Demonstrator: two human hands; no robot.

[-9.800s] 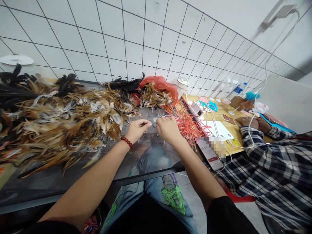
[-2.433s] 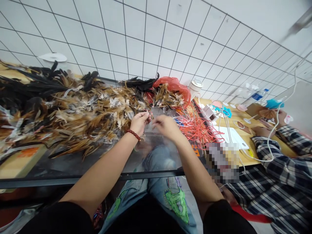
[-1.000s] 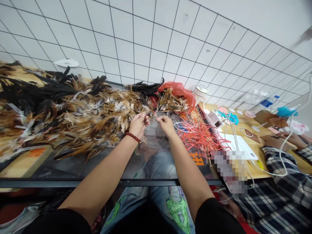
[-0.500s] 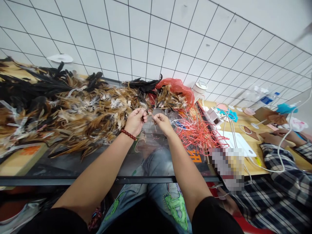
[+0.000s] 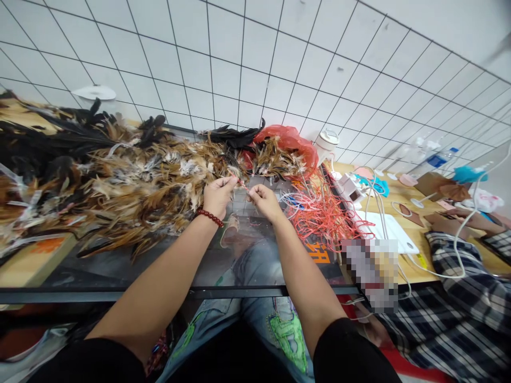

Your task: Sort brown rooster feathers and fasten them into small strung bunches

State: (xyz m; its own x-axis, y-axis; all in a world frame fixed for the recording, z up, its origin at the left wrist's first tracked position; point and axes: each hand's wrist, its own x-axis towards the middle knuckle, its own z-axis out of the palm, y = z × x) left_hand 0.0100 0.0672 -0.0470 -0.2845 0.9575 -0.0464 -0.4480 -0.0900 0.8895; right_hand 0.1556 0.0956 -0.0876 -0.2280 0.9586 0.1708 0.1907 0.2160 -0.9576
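Observation:
My left hand (image 5: 221, 197), with a beaded bracelet (image 5: 210, 217) at the wrist, pinches a thin red cord (image 5: 242, 183) between thumb and finger. Close on its right, my right hand (image 5: 264, 202) is pinched at the cord's other end. The short strand spans the gap between the fingertips, slanting down to the right; its finer details are too small to make out. Both hands are raised over the dark glossy tabletop (image 5: 255, 229). Brown and black feathers (image 5: 151, 181) lie heaped beside my left hand. To the right of my right hand is a tangle of red cords (image 5: 323, 213).
A red plastic bag (image 5: 293, 141) with more feathers lies behind my hands, near a white lidded cup (image 5: 328, 139). White cables (image 5: 381, 207) cross the wooden table at right. There a co-worker's plaid sleeve (image 5: 455, 252) reaches in. A tiled wall (image 5: 223, 69) closes the back.
My left-hand fingers have straightened from a curled grip into a flatter pinch. The red cord now shows more clearly, stretched between the two hands. My right hand has barely moved.

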